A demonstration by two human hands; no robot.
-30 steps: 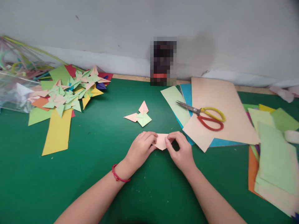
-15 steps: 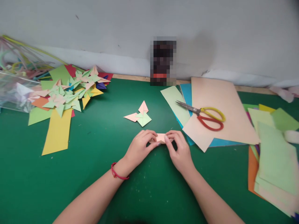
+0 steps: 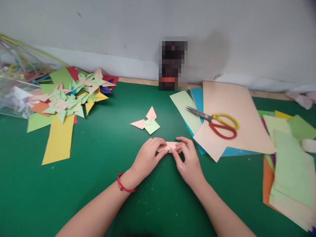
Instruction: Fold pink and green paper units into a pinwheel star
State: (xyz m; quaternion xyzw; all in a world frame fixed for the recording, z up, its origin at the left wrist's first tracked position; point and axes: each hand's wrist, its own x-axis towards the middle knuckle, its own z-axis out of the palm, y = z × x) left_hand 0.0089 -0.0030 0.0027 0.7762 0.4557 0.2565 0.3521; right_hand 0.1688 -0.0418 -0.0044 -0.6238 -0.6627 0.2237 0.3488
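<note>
Between both hands lies a small folded piece of pink paper [image 3: 171, 145], low over the green tabletop. My left hand [image 3: 151, 154] pinches its left end between thumb and fingers; a red cord bracelet circles that wrist. At the other end, my right hand [image 3: 187, 158] is closed on the paper, its thumb against the near edge. Fingers cover both ends of the piece. Just beyond the hands, a partly assembled folded-paper shape [image 3: 151, 125] rests on the table, a green body with two pink points.
Scissors [image 3: 211, 119] with yellow and red handles lie on large pink sheets [image 3: 229, 108] at right. Loose coloured paper [image 3: 293, 168] is stacked farther right. Folded paper stars [image 3: 64, 102] pile up at left, by a clear plastic bag [image 3: 14, 105]. A pixelated object [image 3: 172, 65] leans on the wall.
My right thumb has shifted left and down along the near edge of the pink paper, showing more of its top. My left hand keeps nearly the same grip.
</note>
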